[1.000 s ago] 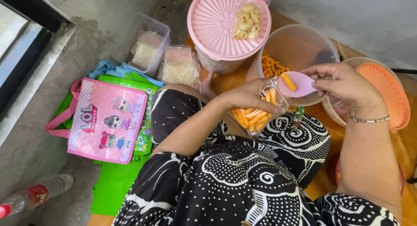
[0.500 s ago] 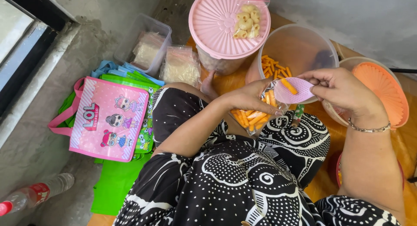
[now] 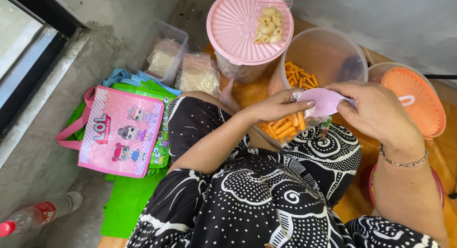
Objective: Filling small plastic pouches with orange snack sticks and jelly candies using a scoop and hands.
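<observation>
The left hand [image 3: 278,106] grips a limp, light clear bag [image 3: 285,126] of brittle orange snack sticks at its mouth, while the right hand [image 3: 376,110] pinches the stiff pink scoop [image 3: 326,100].

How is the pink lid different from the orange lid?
The pink lid sits closed on its container, with a small bag of pale curled snacks on top; the orange lid carries nothing and leans at a tilt. The pink lid lies farther from the right hand. Both are round and ribbed.

The person wears black clothes [image 3: 266,200] with white dots and swirls. A thin silver bracelet [image 3: 403,162] sits above the right hand [image 3: 376,110].
</observation>
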